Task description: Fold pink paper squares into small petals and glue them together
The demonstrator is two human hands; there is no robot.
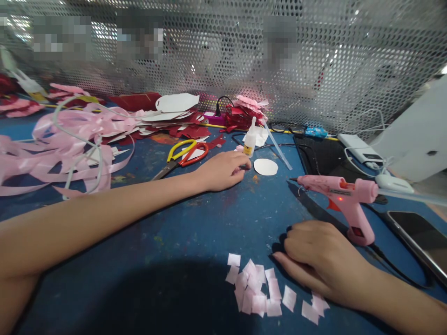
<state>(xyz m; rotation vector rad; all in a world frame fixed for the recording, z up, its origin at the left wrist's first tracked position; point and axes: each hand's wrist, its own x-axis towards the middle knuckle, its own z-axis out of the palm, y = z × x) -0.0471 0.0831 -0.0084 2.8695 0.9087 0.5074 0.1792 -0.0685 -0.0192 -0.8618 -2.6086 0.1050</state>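
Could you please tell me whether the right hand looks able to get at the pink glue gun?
Probably yes: the right hand rests on the blue table close beside the pink glue gun, with no object visible between them.

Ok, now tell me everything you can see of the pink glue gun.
The glue gun has a glossy pink, plastic-looking body, a dark nozzle tip pointing toward the picture's left, and an orange-red trigger. A small light glows on its side; a dark reddish switch sits low on the handle. A translucent stick extends from its back, and a black cord runs from the handle. It is at the blue tabletop's right side, beside the right hand, ungripped.
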